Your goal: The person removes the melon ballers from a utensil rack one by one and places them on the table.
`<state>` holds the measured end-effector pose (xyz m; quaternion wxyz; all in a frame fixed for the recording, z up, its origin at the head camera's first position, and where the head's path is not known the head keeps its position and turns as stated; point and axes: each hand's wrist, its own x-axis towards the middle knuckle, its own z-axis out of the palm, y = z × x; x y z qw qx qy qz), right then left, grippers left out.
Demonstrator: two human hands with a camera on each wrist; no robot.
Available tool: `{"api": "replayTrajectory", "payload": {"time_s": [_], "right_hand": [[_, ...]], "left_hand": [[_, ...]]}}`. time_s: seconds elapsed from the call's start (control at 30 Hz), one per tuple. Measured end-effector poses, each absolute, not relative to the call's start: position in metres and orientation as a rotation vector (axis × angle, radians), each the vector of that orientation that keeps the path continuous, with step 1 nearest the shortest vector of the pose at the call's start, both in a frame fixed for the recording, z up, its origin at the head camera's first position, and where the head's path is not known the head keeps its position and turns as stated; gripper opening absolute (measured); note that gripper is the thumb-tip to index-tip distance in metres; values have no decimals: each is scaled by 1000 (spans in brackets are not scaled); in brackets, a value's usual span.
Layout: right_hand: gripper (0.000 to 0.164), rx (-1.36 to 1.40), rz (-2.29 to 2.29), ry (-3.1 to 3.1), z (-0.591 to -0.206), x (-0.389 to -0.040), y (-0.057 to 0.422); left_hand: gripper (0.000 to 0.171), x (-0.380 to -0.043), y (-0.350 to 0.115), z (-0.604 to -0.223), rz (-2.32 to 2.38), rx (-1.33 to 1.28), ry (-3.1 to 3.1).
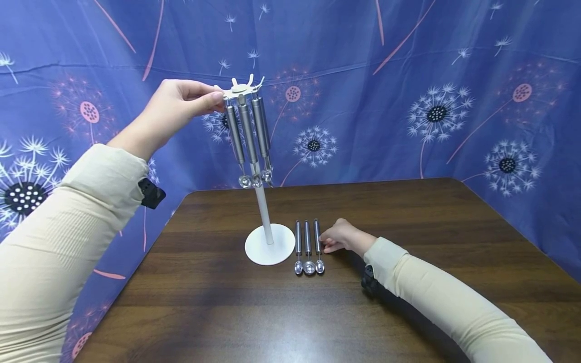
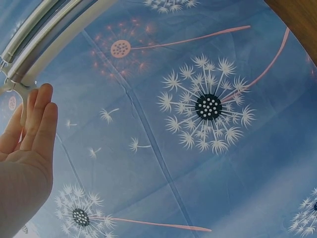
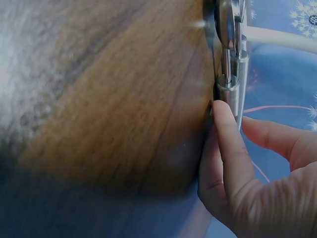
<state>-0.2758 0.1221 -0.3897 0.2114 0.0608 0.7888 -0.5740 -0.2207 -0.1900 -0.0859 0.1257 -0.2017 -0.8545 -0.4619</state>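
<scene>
Up at the top of the white stand (image 1: 265, 212), our left hand (image 1: 181, 108) has its fingertips against the rim of the hook disc (image 1: 240, 91) — fingers nearly straight, thumb underneath, touching rather than wrapped around it. In the left wrist view those fingers (image 2: 37, 119) lie flat beside the disc's edge, with two of the steel handles running off toward the upper left. Three hanging scoops (image 1: 248, 136) dangle from the disc, handles up and small bowls down, close around the stand's pole. The round base (image 1: 270, 244) sits on the dark wooden counter (image 1: 408, 212), nearer its far edge than its near one and toward its left side.

Just to the right of the base lie three loose scoops (image 1: 308, 247) side by side, touching or nearly so, handles toward the far edge and bowls toward us. Our right hand (image 1: 340, 236) rests on the counter right beside them — its fingertips meet the handle of the rightmost scoop (image 1: 317, 242). From the right wrist view the index finger (image 3: 225, 144) presses along that handle's end while the thumb stands apart on the other side; we cannot tell whether the scoop is actually pinched yet, and it lies flat on the wood. Both forearms wear cream sleeves, and a blue dandelion-print cloth (image 1: 454, 75) hangs behind the counter.
</scene>
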Motion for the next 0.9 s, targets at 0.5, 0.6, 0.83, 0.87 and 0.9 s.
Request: {"api": "replayTrajectory", "payload": {"time_s": [0.5, 0.6, 0.83, 0.87, 0.9], "right_hand": [[30, 77, -1701, 2133, -358, -287, 122], [35, 27, -1736, 2126, -345, -289, 119], [42, -71, -1855, 2106, -317, -294, 114], [43, -83, -1877, 2097, -314, -294, 113], [43, -91, -1896, 2091, -311, -294, 113]], "left_hand": [[37, -221, -189, -85, -1339, -581, -2492], [36, -221, -189, -85, -1338, -564, -2494], [34, -221, -189, -84, -1299, -530, -2525], [34, -221, -189, -83, -1296, -529, -2528], [34, -221, -189, -83, -1293, -529, -2528]]}}
